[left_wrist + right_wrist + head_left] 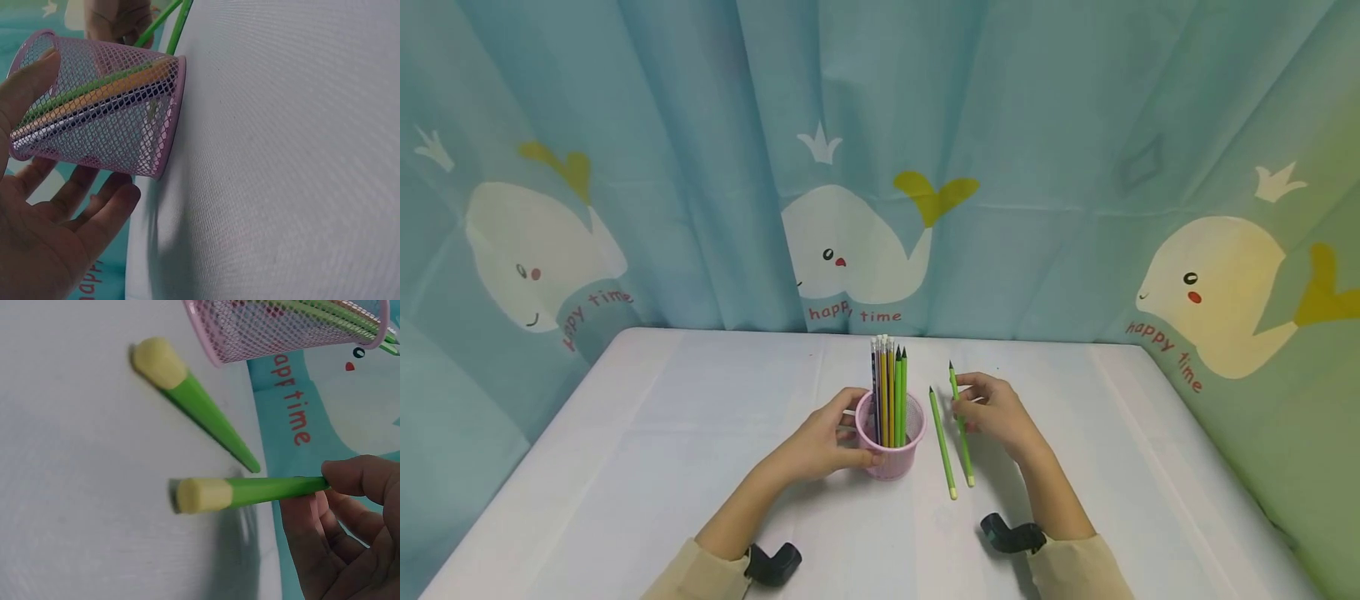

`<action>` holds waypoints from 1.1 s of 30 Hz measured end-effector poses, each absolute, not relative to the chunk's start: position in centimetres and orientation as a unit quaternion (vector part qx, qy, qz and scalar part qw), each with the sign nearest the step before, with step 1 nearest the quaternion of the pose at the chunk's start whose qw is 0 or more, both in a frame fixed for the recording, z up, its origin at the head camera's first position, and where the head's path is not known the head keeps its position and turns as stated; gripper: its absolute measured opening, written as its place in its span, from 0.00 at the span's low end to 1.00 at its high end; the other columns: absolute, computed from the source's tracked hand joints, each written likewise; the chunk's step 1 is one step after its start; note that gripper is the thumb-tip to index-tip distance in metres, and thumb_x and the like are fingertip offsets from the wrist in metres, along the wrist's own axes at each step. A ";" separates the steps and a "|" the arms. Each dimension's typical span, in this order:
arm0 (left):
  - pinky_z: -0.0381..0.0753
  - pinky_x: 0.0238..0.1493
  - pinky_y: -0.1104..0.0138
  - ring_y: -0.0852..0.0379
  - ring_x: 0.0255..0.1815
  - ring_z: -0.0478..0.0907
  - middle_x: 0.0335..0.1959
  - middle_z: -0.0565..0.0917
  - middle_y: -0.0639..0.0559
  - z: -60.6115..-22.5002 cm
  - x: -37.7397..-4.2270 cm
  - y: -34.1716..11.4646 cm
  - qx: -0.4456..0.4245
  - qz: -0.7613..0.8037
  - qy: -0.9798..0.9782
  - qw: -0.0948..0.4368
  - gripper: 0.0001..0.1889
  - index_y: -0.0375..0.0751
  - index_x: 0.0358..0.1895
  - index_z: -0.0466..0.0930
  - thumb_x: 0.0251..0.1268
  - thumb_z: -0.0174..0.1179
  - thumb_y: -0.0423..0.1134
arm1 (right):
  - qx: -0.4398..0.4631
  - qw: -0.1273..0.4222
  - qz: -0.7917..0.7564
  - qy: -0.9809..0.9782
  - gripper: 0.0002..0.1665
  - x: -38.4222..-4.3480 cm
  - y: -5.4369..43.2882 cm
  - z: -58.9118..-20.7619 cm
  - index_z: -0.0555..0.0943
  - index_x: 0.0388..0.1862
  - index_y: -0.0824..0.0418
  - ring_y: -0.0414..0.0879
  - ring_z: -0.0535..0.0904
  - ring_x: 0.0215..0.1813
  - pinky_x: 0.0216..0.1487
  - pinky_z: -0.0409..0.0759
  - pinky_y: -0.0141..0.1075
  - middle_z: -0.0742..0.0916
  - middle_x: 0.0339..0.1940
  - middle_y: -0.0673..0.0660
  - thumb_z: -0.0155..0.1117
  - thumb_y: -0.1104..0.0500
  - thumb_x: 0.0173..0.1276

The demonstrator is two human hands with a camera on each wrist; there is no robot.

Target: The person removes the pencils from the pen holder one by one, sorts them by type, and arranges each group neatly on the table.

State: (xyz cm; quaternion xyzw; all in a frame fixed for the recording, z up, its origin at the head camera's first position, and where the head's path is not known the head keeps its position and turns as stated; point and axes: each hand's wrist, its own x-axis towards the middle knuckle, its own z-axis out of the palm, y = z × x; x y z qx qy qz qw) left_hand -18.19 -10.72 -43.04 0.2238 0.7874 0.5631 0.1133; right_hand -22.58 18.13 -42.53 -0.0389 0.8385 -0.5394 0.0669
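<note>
A pink mesh pencil cup [892, 468] stands upright on the table, held by my left hand [820, 442] with the thumb at the near side and fingers round the far side. In it lean several pencils [891, 400]: dark-patterned, yellow and green ones. Right of the cup, my right hand [1000, 414] pinches a green pencil [269, 490] between thumb and fingers, its pale yellow end low near the tabletop and its dark tip pointing away. Between that pencil and the cup, a second green pencil [943, 446] lies on the table.
The white table [647, 467] reaches back to a blue curtain [1037, 125] printed with whales, which also hangs along both sides. Black wrist-worn pieces [1011, 535] sit at both sleeves, close above the tabletop.
</note>
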 end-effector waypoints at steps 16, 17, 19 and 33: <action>0.78 0.64 0.56 0.43 0.60 0.78 0.65 0.73 0.40 -43.1 -18.2 -10.7 0.228 0.566 0.784 0.114 0.41 0.38 0.68 0.63 0.51 0.76 0.35 | -0.012 0.096 -0.531 0.842 0.29 -22.8 18.4 -44.1 0.75 0.64 0.69 0.46 0.81 0.33 0.34 0.87 0.41 0.84 0.35 0.59 0.67 0.67 0.63; 0.78 0.64 0.56 0.43 0.61 0.78 0.65 0.73 0.40 -43.1 -18.2 -10.7 0.228 0.567 0.784 0.114 0.41 0.38 0.68 0.63 0.51 0.76 0.35 | -0.011 0.098 -0.530 0.842 0.29 -22.9 18.4 -44.1 0.74 0.64 0.69 0.46 0.81 0.33 0.34 0.87 0.41 0.85 0.35 0.59 0.67 0.66 0.63; 0.78 0.64 0.57 0.43 0.61 0.78 0.65 0.73 0.40 -43.1 -18.3 -10.7 0.228 0.567 0.784 0.113 0.41 0.39 0.68 0.63 0.51 0.76 0.35 | -0.008 0.101 -0.525 0.845 0.30 -22.9 18.4 -44.2 0.74 0.64 0.69 0.46 0.81 0.33 0.34 0.87 0.40 0.85 0.35 0.59 0.67 0.66 0.63; 0.79 0.64 0.57 0.43 0.60 0.78 0.64 0.74 0.40 -43.0 -18.2 -10.7 0.229 0.566 0.784 0.113 0.41 0.39 0.68 0.64 0.51 0.76 0.36 | -0.005 0.117 -0.531 0.839 0.31 -22.7 18.4 -44.2 0.73 0.66 0.68 0.45 0.82 0.34 0.33 0.88 0.39 0.85 0.36 0.59 0.67 0.66 0.65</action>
